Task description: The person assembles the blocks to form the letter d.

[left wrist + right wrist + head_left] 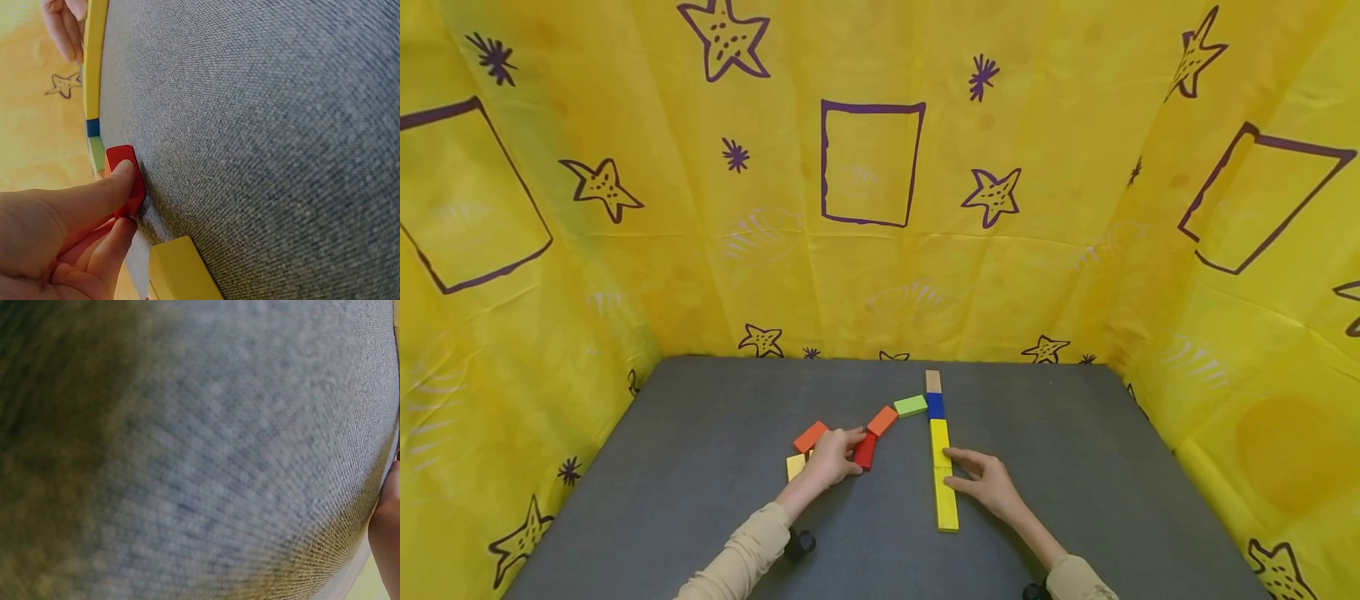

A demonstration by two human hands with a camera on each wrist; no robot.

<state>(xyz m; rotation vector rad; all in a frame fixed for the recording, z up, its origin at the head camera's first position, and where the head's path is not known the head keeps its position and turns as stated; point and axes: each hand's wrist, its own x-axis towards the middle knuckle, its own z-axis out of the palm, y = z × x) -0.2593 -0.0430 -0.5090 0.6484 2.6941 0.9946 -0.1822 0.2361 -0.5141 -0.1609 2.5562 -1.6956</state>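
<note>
Nearest, the right hand (988,486) has its fingers parted and nearly straight at the side of the yellow blocks (946,504); its wrist view barely catches it, so contact is hard to confirm. The left hand (833,460) pinches the red block (865,452) on the desk (1045,433), just beside an orange block (883,421), apparently lining it up; moving on would call for a gentle release. Bare desk separates red from yellow; beyond the green block (912,406) and blue block (936,406), the tan block (933,381) nears the far edge.
</note>
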